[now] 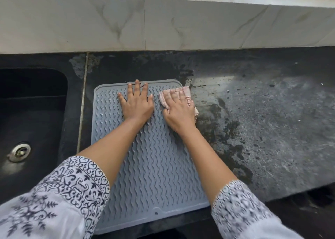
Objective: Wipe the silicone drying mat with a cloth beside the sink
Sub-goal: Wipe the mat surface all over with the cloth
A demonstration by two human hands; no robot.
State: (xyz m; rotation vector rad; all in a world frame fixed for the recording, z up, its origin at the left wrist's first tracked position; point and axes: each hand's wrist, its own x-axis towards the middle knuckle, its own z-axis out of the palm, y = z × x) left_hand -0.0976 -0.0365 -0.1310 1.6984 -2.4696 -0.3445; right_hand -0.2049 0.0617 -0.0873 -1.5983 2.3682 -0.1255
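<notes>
Leaning over a dark stone bench (272, 130) below a pale tiled wall (163, 24), a person wipes a drying mat with both arms stretched forward. A black sink (32, 111) is set into the bench's left end, its steel drain (19, 152) catching the light.

The grey ribbed mat (154, 166) lies flat just right of the sink. Its far edge is well short of the wall and its near edge reaches the bench's front edge, which it may slightly overhang. Dark wet-looking patches mark the stone along the mat's right side.

The left hand (136, 102) rests on the mat near its far edge, fingers spread wide and palm pressed down, apparently pinning the mat in place. The right hand (178, 111) sits at the mat's far right corner with its fingers laid fairly straight over a folded pinkish cloth (184, 92), pressing it onto the ribs. Whether the thumb tucks under the fold cannot be told. Part of the cloth pokes out past the mat's right edge onto the stone. Patterned white sleeves (68, 193) cover both arms to the elbow.

The wiping itself looks to be under way, starting at the far right corner, with most of the ribbed surface nearer the front edge likely yet to be covered. The next stroke would call for drawing the cloth toward the front edge along the wavy ribs. It needs firm downward pressure from the right hand, while the left holds steady so the pliable mat does not slide or buckle toward the sink.
</notes>
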